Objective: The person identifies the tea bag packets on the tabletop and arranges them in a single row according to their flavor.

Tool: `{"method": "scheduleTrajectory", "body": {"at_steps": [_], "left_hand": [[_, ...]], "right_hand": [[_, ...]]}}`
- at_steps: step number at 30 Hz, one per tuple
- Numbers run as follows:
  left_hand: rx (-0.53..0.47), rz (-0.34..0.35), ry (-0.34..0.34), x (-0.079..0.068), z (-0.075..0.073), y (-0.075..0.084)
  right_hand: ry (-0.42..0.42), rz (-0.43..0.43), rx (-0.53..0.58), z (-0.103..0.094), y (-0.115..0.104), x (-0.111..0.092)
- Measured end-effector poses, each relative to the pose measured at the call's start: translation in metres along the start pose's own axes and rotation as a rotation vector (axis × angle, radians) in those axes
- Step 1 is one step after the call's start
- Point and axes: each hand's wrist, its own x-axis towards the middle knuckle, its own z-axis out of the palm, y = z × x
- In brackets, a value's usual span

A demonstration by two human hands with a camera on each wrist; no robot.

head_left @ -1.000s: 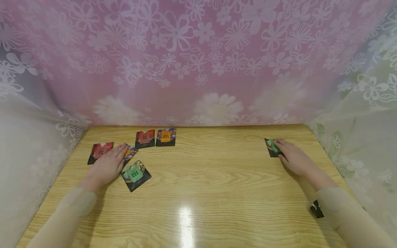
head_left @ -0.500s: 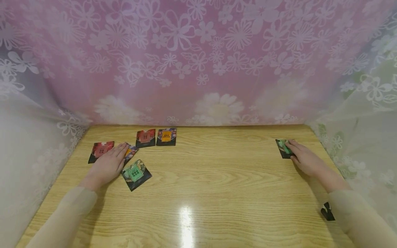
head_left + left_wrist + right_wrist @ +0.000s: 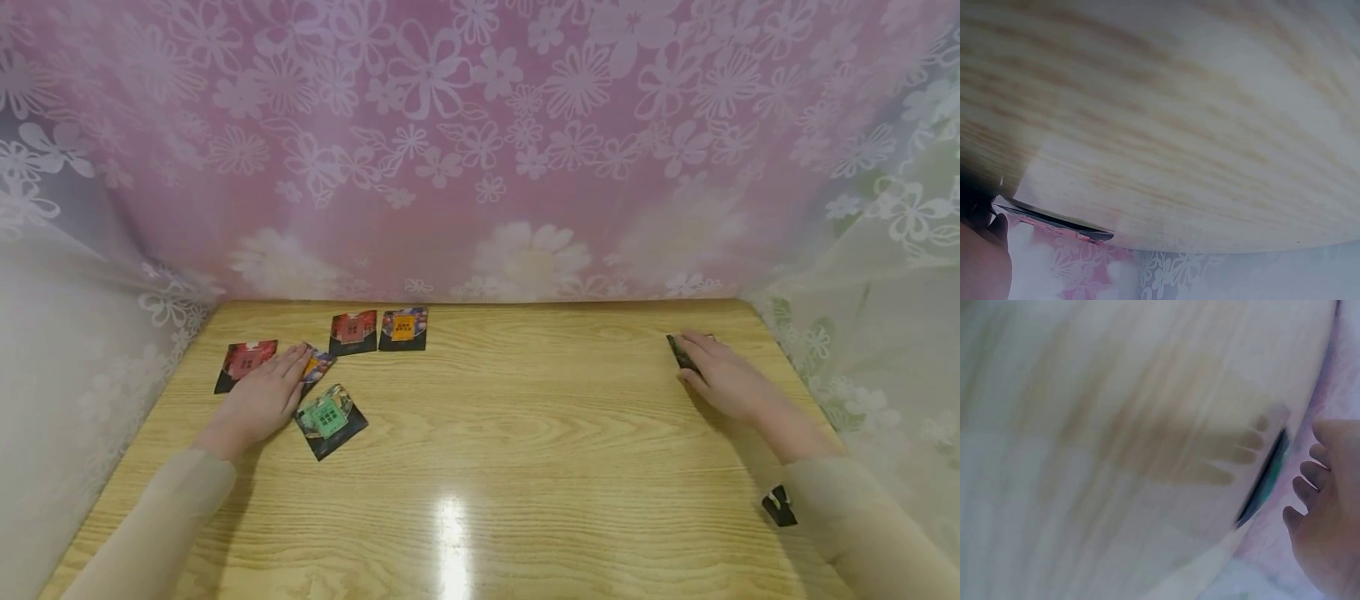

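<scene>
In the head view my left hand (image 3: 258, 400) lies flat at the table's left, fingers over a purple-and-orange square sachet (image 3: 318, 365). A red sachet (image 3: 243, 363) sits on its left side and a green sachet (image 3: 332, 421) on its right. The left wrist view catches the thin edge of a sachet (image 3: 1060, 222) by the fingers. At the far right, my right hand (image 3: 723, 375) covers most of another green sachet (image 3: 677, 354). Seen from the right wrist, its fingers are spread and loosely bent above that sachet, apart from it.
A second red sachet (image 3: 352, 333) and a second purple-and-orange one (image 3: 403, 329) lie side by side near the back edge of the wood-grain table (image 3: 540, 433). A pink flowered curtain (image 3: 465, 167) hangs behind. A small black object (image 3: 780, 507) shows beside the right sleeve.
The right hand slid the green sachet rightward, then shifted slightly left, so its fingers now hide more of it. The left hand and the sachets around it have stayed put.
</scene>
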Motion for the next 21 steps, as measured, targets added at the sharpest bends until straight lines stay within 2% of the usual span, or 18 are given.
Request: {"method": "scheduleTrajectory", "body": {"at_steps": [12,21], "left_hand": [[-0.002,0.003,0.010,0.000,-0.001,0.001],[0.002,-0.001,0.002,0.000,-0.001,0.001]], "right_hand": [[0.093,-0.166,0.003,-0.002,-0.084,0.034],[0.099,-0.265,0.016,0.002,-0.145,0.060]]}}
